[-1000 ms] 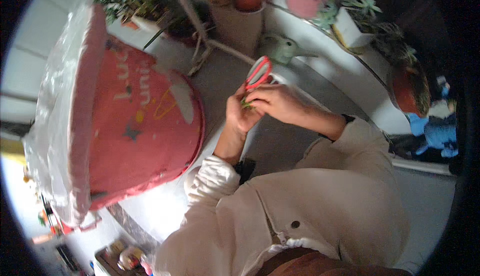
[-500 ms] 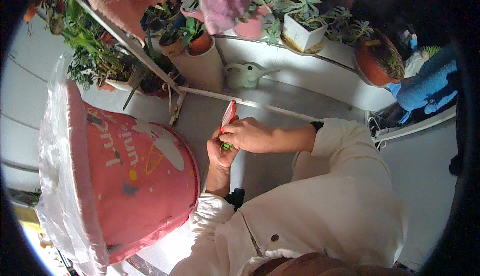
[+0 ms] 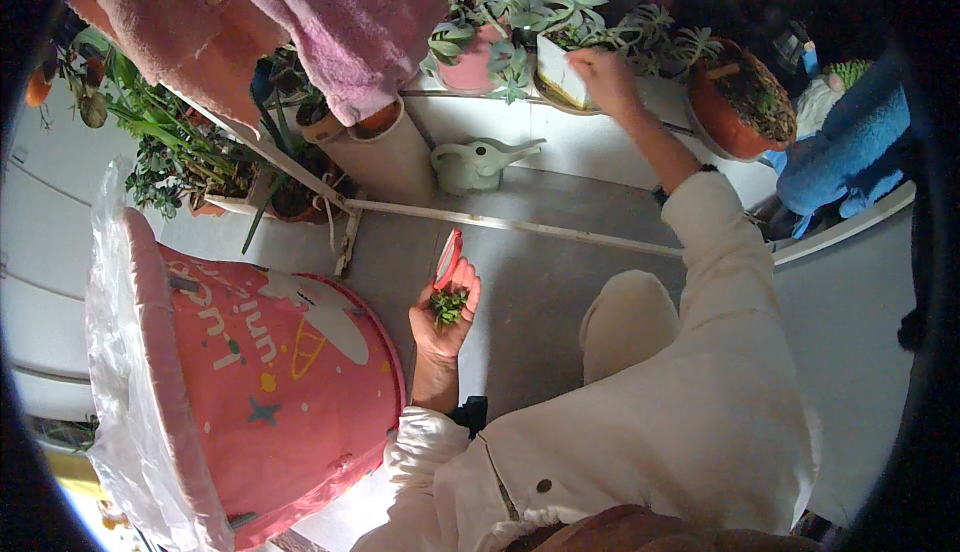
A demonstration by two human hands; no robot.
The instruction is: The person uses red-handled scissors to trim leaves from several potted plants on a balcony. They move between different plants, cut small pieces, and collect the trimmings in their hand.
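Note:
My left hand (image 3: 440, 317) is palm up in the middle, fingers curled around a small bunch of green leafy clippings (image 3: 449, 306). A slim red tool with a pale middle (image 3: 448, 257) is held in the same hand and sticks up past the fingers; its exact kind is unclear. My right hand (image 3: 606, 80) is stretched far forward, in front of the white square pot (image 3: 560, 72) of grey-green succulents (image 3: 572, 7). Its fingers are bent together near the pot's rim, and what they hold, if anything, is hidden.
A big pink fabric bin (image 3: 290, 392) with clear plastic over its mouth stands at left. A white rack bar (image 3: 510, 223) crosses ahead, with pink towels (image 3: 340, 22) hanging above. Beyond are a pale green watering can (image 3: 470, 167), a brown pot (image 3: 740, 102) and blue plush cloth (image 3: 845, 167).
My right hand has left my left hand and the red tool, reaching forward and right to the white pot. The left palm has opened upward, showing the clippings. The view has shifted slightly.

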